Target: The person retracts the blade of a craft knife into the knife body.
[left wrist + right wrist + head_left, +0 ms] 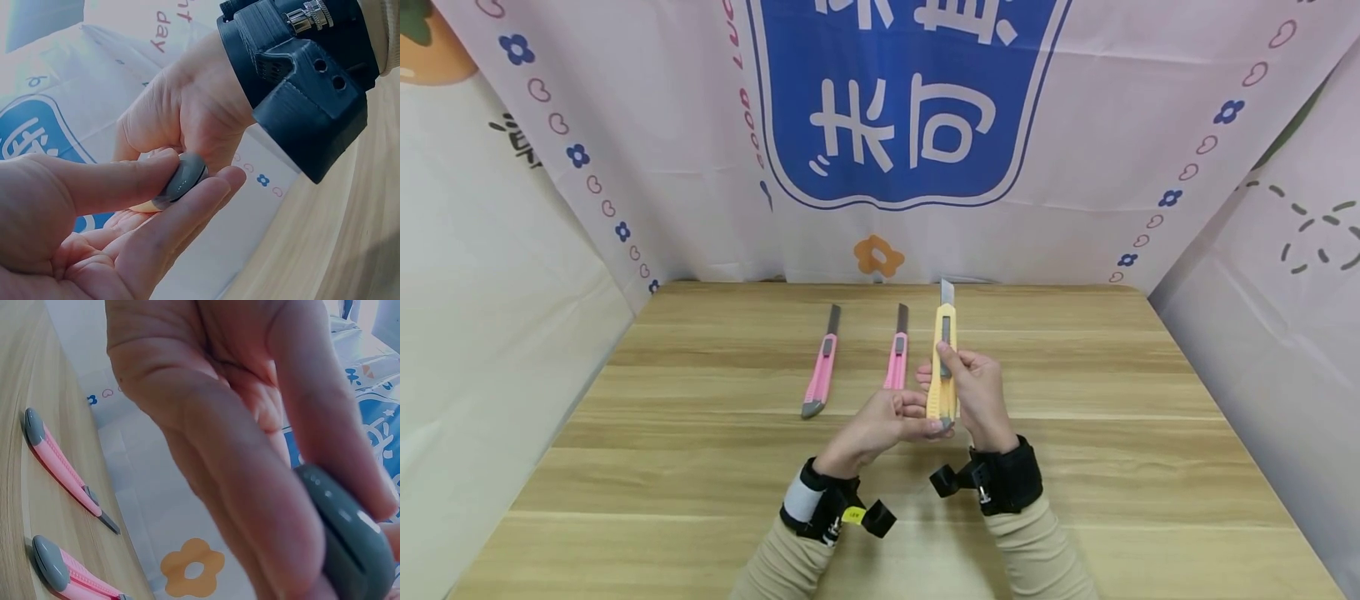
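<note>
A yellow utility knife [943, 367] is held above the wooden table [700, 467], its blade [947, 292] extended and pointing away from me. My right hand [958, 367] grips the yellow body, thumb on the dark slider. My left hand [925, 421] pinches the knife's grey end cap [943, 423] between thumb and forefinger. The left wrist view shows that pinch on the grey cap [182, 178], with the right hand [187, 106] behind it. Close up in the right wrist view, the grey cap [350, 544] lies against the fingers [250, 487].
Two pink utility knives lie on the table left of my hands, blades out and pointing away: one further left [822, 371] and one beside my left hand [897, 360]. Both pink knives [59, 464] [69, 572] show in the right wrist view. Printed cloth walls [880, 125] enclose three sides.
</note>
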### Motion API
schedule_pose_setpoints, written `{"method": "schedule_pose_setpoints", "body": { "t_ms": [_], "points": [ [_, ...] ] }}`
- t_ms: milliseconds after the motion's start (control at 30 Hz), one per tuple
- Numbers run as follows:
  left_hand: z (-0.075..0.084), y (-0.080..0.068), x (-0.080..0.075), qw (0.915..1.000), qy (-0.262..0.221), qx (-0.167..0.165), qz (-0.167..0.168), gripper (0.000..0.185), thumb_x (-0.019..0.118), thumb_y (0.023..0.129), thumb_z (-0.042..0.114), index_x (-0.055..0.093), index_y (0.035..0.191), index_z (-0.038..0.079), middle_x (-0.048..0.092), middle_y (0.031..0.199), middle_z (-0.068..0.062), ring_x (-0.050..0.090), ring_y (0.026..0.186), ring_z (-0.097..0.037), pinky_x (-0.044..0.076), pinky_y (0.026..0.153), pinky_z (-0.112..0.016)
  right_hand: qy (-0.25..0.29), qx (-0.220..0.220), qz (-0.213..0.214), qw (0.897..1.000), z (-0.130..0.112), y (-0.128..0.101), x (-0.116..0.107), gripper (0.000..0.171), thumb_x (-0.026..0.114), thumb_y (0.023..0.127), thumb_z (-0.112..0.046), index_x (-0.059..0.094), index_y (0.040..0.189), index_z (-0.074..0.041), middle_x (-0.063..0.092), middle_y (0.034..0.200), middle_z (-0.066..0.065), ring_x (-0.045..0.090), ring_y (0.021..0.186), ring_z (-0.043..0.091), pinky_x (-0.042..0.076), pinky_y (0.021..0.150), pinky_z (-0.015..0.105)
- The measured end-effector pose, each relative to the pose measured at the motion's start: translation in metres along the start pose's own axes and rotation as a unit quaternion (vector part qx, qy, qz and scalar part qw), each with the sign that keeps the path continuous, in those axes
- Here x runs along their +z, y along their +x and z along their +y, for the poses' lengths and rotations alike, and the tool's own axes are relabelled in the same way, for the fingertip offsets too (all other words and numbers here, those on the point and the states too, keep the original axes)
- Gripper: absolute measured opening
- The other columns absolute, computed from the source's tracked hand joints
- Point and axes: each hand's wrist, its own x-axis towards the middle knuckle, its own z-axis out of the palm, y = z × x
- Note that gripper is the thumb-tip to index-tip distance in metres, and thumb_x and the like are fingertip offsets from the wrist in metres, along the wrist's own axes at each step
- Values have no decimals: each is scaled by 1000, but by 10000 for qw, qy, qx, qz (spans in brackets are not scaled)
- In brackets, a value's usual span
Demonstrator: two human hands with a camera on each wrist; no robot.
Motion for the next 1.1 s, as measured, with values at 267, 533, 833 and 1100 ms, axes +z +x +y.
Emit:
{"method": "schedule_pose_setpoints", "body": {
  "t_ms": [267, 533, 833, 1100],
  "points": [
    [0, 0, 0, 9998, -150, 1, -106, 32, 63, 89, 1, 58, 120, -7, 70, 112, -24, 73, 99, -25, 55, 97, -45, 1, 69, 46, 10000, 1, 0, 0, 37, 55, 98, -14, 56, 117, 18, 72, 65, -3, 73, 64, 10, 63, 67, 27],
    [2, -1, -1, 9999, -107, -22, -51, 31, 63, 90, 2, 59, 119, -6, 71, 110, -24, 72, 100, -26, 55, 97, -46, -2, 56, -30, 10000, 0, 0, 2, 36, 54, 98, -13, 55, 117, 18, 72, 65, -4, 73, 65, 9, 63, 68, 27],
    [1, -1, -2, 9998, -147, 27, -90, 29, 61, 90, 0, 58, 118, -8, 70, 111, -26, 71, 103, -31, 53, 98, -50, -162, 76, -49, 9998, -1, -1, 2, 34, 55, 97, -11, 56, 119, 16, 76, 74, 4, 73, 66, 9, 63, 69, 27],
    [1, 0, -3, 9999, -89, 76, -54, 31, 61, 90, 0, 57, 119, -10, 69, 112, -26, 73, 97, -22, 56, 95, -44, -305, 102, -76, 9995, 0, 1, 2, 35, 55, 97, -13, 57, 120, 13, 73, 98, 26, 73, 68, 9, 62, 77, 33]
  ]
}}
